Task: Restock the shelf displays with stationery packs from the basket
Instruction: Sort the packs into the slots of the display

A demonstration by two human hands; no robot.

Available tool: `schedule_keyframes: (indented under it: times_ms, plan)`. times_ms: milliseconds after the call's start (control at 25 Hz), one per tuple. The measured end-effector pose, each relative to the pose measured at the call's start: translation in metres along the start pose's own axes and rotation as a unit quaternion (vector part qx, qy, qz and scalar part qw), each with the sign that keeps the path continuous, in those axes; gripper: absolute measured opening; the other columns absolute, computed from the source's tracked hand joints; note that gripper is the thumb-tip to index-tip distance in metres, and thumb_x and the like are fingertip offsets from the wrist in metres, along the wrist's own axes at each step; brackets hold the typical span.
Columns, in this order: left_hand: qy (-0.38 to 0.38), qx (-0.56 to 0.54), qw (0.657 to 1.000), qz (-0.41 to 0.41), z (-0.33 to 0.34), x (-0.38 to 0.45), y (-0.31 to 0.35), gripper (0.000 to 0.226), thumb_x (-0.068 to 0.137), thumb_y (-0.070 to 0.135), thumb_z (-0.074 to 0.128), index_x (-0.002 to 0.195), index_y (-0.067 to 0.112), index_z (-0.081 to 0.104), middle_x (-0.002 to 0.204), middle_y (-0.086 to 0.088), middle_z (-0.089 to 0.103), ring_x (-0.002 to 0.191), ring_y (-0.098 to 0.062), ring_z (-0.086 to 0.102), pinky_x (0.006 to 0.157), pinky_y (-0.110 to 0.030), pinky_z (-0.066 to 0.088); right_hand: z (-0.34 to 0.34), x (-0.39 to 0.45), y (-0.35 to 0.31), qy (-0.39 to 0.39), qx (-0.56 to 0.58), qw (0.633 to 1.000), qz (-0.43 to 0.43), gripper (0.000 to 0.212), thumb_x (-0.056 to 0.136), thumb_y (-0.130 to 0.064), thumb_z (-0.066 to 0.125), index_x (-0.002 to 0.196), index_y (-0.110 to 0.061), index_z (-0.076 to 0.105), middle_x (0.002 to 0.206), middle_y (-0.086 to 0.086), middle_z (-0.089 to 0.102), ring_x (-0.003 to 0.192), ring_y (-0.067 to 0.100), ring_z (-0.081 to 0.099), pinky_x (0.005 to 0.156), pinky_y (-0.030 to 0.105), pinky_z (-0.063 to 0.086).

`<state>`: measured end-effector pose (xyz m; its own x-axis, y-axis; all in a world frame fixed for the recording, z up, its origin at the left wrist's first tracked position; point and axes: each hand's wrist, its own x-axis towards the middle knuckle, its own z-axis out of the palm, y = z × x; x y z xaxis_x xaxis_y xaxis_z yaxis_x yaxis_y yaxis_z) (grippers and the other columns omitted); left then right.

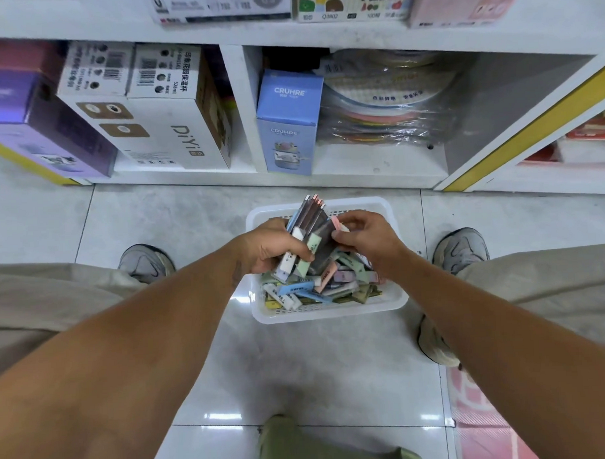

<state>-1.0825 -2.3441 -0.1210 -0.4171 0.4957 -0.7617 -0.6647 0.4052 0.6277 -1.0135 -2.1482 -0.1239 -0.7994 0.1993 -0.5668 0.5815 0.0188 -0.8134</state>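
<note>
Stationery packs [308, 229] are held as a fanned bundle directly above the basket [331, 312], which sits on the floor tiles [197, 215] between two grey shoes. Left hand [271, 246] is curled round the lower end of the bundle, thumb across the front. Right hand [363, 239] is pinching the bundle's right edge at a pink pack, fingers bent.

Pack labels are too small to be read. Bundle count cannot be told; the packs overlap. Far half of the basket is hidden behind hands and bundle.

Basket is filled with loose pastel packs [316, 285] in blue, pink, green, yellow and white, heaped at mixed angles. Bottom shelf [361, 179] is seen behind: purple box [44, 135] and white DiYi boxes [160, 124] in the left bay, blue CRUHRE box [289, 123] and bagged round plates [389, 99] in the right bay. Upper shelf goods are cut off at the top edge.
</note>
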Motion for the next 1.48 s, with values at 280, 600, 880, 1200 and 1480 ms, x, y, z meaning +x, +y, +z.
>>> schedule_keyframes:
  times_ms: [280,600,880,1200,1480]
  plan:
    - [0.053,-0.01,0.998,-0.036,-0.001,0.005,-0.008,0.046,0.063,-0.016,0.078,0.107,-0.001,0.071,0.099,-0.022,0.074,0.093,-0.038,0.072,0.087,-0.058,0.056,-0.011,0.005,0.003,0.074,-0.196,0.978,-0.006,0.033,0.084,-0.005,0.072,0.115,-0.013,0.069,0.107,-0.001,0.061,0.096,0.017,0.062,0.094,0.036,0.055]
    - [-0.028,-0.058,0.998,0.025,0.009,-0.006,0.014,0.051,0.065,-0.008,0.08,0.114,0.003,0.069,0.112,-0.026,0.07,0.103,-0.04,0.069,0.093,-0.052,0.054,0.005,-0.009,-0.04,-0.106,0.063,0.991,0.06,0.045,0.083,-0.01,0.08,0.12,-0.007,0.054,0.096,0.026,0.073,0.078,0.03,0.072,0.072,0.034,0.059]
    - [-0.032,-0.06,0.993,0.1,0.022,-0.077,0.093,0.04,0.073,-0.009,0.077,0.112,-0.001,0.069,0.1,-0.023,0.072,0.085,-0.032,0.072,0.069,-0.041,0.059,-0.032,-0.05,-0.124,-0.094,0.051,0.994,0.004,0.023,0.081,-0.001,0.077,0.102,0.005,0.069,0.075,0.014,0.071,0.063,0.017,0.068,0.061,0.022,0.059]
    - [0.004,0.016,0.989,0.15,0.024,-0.197,0.198,0.015,0.079,-0.012,0.066,0.094,-0.009,0.065,0.085,-0.026,0.069,0.078,-0.029,0.07,0.066,-0.035,0.062,-0.069,-0.117,-0.242,-0.136,0.052,0.983,-0.113,0.012,0.083,0.0,0.074,0.087,-0.003,0.064,0.085,0.027,0.072,0.069,0.027,0.075,0.055,0.024,0.059]
    - [0.106,-0.082,0.963,0.234,0.016,-0.247,0.243,0.012,0.077,-0.017,0.066,0.073,-0.006,0.065,0.07,-0.021,0.069,0.061,-0.027,0.07,0.055,-0.035,0.061,-0.042,-0.152,-0.31,-0.168,-0.044,0.964,-0.202,0.025,0.076,0.006,0.08,0.095,0.001,0.064,0.083,0.022,0.073,0.073,0.029,0.074,0.059,0.028,0.059]
